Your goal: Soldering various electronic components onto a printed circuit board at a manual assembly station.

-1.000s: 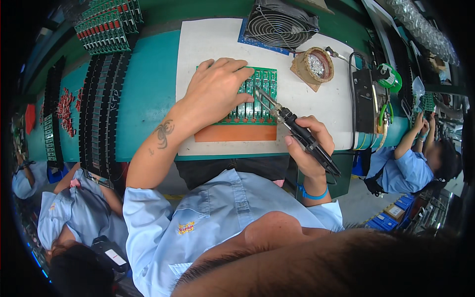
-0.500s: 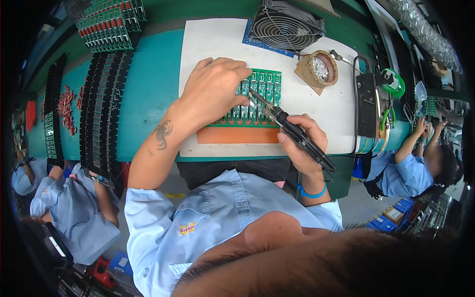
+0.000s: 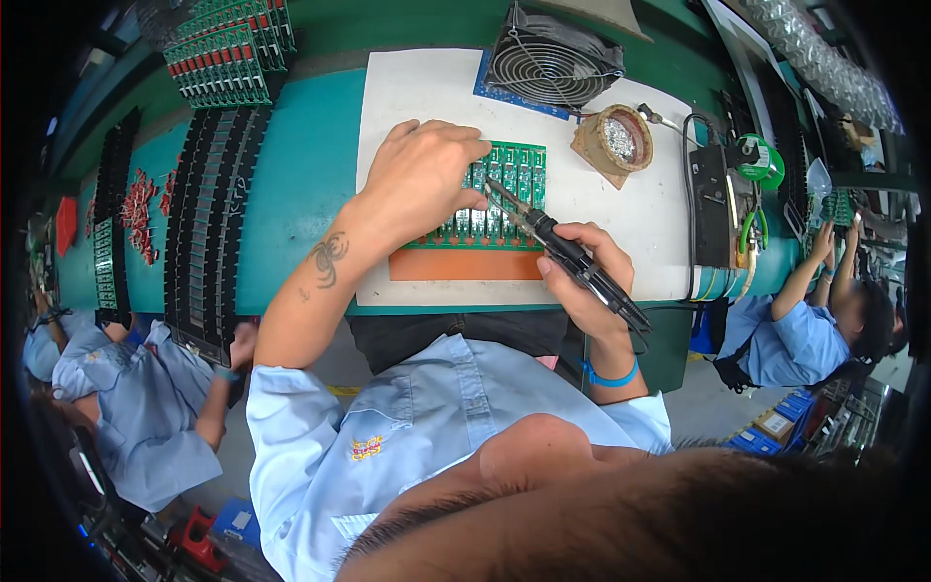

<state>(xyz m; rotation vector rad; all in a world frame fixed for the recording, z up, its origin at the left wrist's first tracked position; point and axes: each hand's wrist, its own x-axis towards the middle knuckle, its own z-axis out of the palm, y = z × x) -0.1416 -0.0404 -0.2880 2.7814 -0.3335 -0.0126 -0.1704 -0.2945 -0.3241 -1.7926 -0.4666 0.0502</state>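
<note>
Green circuit boards point(image 3: 495, 199) lie in 1 panel on a white mat on the surface, pinned under the flat, unclenched left hand point(image 3: 422, 179). A black soldering iron point(image 3: 567, 254) is gripped by the right hand point(image 3: 582, 276), tip on a board. Soldering appears underway; the next joint demands exact tip placement.

A long teal bench point(image 3: 291, 184) runs across the view, and a white mat point(image 3: 621, 204) lies at its middle. Behind the mat's far edge stands a grey fan point(image 3: 553, 63). Left of the mat lie black trays point(image 3: 199, 242) in rows, with racks of green boards point(image 3: 228, 53) beyond them. Below the bench, grey floor point(image 3: 708, 412) shows, with blue crates point(image 3: 776, 432) at the right. Light is even and bright.
</note>
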